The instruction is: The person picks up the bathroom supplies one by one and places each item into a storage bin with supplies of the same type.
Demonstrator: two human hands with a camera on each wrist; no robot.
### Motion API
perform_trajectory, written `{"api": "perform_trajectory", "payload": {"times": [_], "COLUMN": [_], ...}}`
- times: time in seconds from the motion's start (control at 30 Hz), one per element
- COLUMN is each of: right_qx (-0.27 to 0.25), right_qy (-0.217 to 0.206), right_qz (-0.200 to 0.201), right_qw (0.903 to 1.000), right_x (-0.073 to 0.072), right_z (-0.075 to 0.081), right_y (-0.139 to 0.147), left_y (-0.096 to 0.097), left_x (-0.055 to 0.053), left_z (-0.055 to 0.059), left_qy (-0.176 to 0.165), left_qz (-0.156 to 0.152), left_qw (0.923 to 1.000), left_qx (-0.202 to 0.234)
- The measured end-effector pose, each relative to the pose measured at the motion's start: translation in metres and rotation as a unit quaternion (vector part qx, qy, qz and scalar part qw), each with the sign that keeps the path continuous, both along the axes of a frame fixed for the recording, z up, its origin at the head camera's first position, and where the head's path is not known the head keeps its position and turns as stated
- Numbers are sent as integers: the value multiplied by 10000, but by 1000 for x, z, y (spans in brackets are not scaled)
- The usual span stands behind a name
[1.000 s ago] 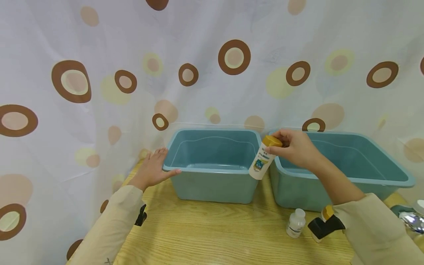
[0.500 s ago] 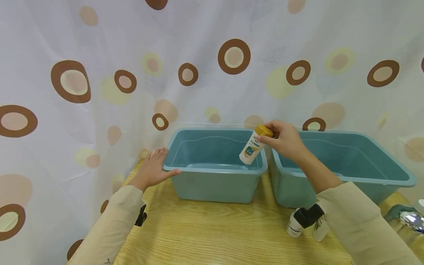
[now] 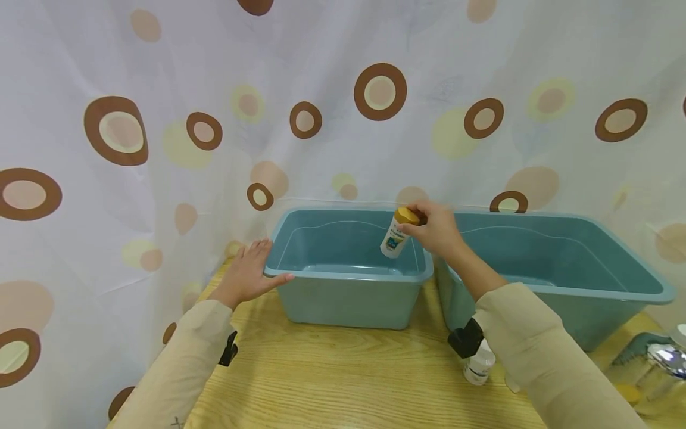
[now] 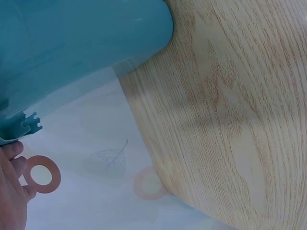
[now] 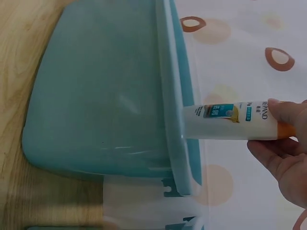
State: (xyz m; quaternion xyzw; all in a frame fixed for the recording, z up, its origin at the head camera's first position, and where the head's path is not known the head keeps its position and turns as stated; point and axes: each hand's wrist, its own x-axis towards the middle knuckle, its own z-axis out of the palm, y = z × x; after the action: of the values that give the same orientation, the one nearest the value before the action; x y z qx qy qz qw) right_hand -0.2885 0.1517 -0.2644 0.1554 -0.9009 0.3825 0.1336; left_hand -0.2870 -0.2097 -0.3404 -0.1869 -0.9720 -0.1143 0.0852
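My right hand [image 3: 435, 229] pinches a white bottle [image 3: 394, 239] near its yellow cap [image 3: 405, 215]. The bottle hangs tilted over the right part of the left teal tub [image 3: 343, 301], its base below rim level in the head view. In the right wrist view the labelled white bottle [image 5: 225, 120] overlaps the tub's rim [image 5: 175, 96], and fingers and thumb hold it at the cap end. My left hand [image 3: 248, 275] rests on that tub's left rim, fingers straight and thumb along the front edge. Only part of the left hand [image 4: 10, 187] shows in the left wrist view.
A second teal tub [image 3: 557, 253] stands at the right, close beside the first. In front of it is a small white bottle [image 3: 479, 362], partly behind the wrist camera. A shiny metallic container [image 3: 661, 360] stands at far right. A patterned curtain [image 3: 332, 155] hangs behind the wooden table [image 3: 332, 375].
My right hand has carried the yellow-capped bottle left, from in front of the gap between the tubs to over the left tub. My left hand has stayed on the rim.
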Motion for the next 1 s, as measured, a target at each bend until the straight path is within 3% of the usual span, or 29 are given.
{"api": "perform_trajectory", "payload": {"times": [0.3,0.53,0.77,1.0], "right_qx": [291,485,1021,1401], "right_qy": [-7,-272,-510,-650], "right_qz": [209,134,83,376], "right_qw": [9994,9984,9934,9873], "right_x": [-16,-27,-34,-38], "right_z": [-13,-20,-30,-36], "right_y": [-15,-22,-22,-26], "left_y": [-1,0,1,1], "left_x": [2,1,0,1], "left_z": [-1,0,-1,0], "left_qy": [-46,-53,-28,-61], "left_qz": [27,51,38,31], "left_qw": [10000,10000,10000,10000], "left_qx": [60,34,27,56]}}
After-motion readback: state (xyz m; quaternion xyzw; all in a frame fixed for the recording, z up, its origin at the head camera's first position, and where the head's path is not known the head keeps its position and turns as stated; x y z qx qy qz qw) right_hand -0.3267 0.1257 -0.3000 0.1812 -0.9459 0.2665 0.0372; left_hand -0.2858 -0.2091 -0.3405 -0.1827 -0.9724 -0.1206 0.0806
